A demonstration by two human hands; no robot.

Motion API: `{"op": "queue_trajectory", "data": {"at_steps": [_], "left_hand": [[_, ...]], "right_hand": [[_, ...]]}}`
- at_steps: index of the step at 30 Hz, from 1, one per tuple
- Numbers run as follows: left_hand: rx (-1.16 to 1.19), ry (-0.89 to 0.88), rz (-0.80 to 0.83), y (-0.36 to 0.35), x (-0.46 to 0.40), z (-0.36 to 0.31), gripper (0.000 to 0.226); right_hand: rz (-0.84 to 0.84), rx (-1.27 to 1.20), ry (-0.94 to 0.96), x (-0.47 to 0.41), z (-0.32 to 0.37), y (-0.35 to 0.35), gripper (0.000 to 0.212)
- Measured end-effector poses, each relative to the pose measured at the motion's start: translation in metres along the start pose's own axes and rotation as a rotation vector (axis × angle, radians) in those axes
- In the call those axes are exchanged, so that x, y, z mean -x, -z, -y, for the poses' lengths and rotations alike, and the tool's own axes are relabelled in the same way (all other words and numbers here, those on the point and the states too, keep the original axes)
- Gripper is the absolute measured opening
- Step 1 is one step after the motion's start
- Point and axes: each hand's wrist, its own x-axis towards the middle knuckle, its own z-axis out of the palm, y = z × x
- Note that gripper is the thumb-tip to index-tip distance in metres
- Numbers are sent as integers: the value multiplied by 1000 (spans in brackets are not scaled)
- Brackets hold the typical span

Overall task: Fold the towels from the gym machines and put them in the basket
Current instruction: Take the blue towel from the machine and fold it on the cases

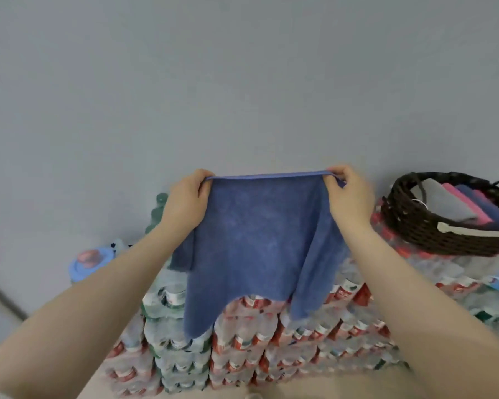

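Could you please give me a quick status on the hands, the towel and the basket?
Left hand and right hand pinch blue towel by top corners, hanging unfolded. Basket at right, folded towels inside. Nothing between towel and basket.

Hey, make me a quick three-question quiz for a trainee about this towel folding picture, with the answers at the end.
1. True or false: the blue towel already lies folded in the basket.
2. Which hands hold the towel's top edge? A) left only B) right only C) both
3. Fill in: the basket sits on packs of ____.

Key:
1. False; it hangs unfolded, held up in the air.
2. C; the left hand and right hand each pinch a top corner.
3. Bottles.
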Motion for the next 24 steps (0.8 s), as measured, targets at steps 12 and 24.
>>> {"op": "queue_trajectory", "data": {"at_steps": [12,24], "left_hand": [[-526,124,175,-64,-138,39,57],[-284,485,333,-43,-52,114,27]], "right_hand": [[357,420,335,-153,-29,-97,41],[1211,150,674,-45,28,-235,48]]}}
